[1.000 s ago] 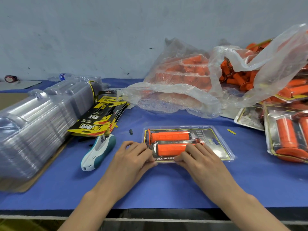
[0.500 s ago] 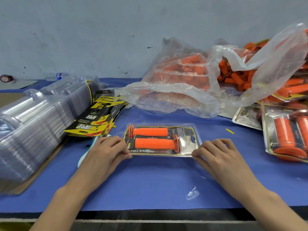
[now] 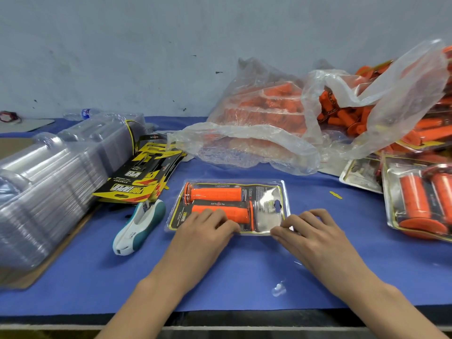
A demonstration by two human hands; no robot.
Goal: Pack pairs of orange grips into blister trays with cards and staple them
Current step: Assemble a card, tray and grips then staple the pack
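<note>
A clear blister pack (image 3: 266, 209) lies flat on the blue table in front of me, with a printed card inside. Two orange grips sit in it side by side: the upper grip (image 3: 215, 194) and the lower grip (image 3: 234, 212). My left hand (image 3: 203, 231) lies over the pack's near left part, fingers curled on the lower grip and thumb at the near edge. My right hand (image 3: 310, 231) pinches the pack's near right corner with curled fingers.
A white and teal stapler (image 3: 139, 226) lies left of the pack. Beyond it are yellow and black cards (image 3: 139, 182) and a big stack of empty trays (image 3: 49, 187). Bags of loose grips (image 3: 264, 123) fill the back; finished packs (image 3: 420, 201) lie right.
The pack has shifted right, uncovering the stapler. My left hand moved from the pack's left end onto its near edge, and my right hand closed in on the near right corner.
</note>
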